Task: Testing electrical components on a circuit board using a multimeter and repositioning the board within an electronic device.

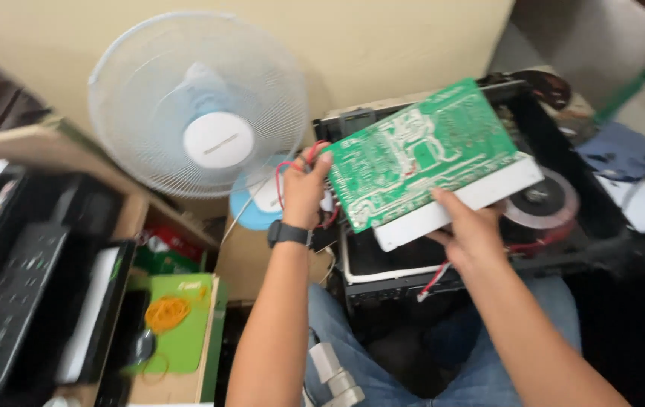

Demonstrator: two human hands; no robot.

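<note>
Head view: the green circuit board [424,151] is held tilted above the open black chassis [563,181]. The left hand [303,188] is closed on its left edge and red wires [286,175]; the right hand [473,226] grips its white lower edge. It looks stiff, light and fragile, so the edges are the best hold.

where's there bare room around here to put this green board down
Little room. The green mat is bare right of the rubber bands. The open black case under the circuit board is crowded with a round coil and wires. Both hands hold the board.
</note>
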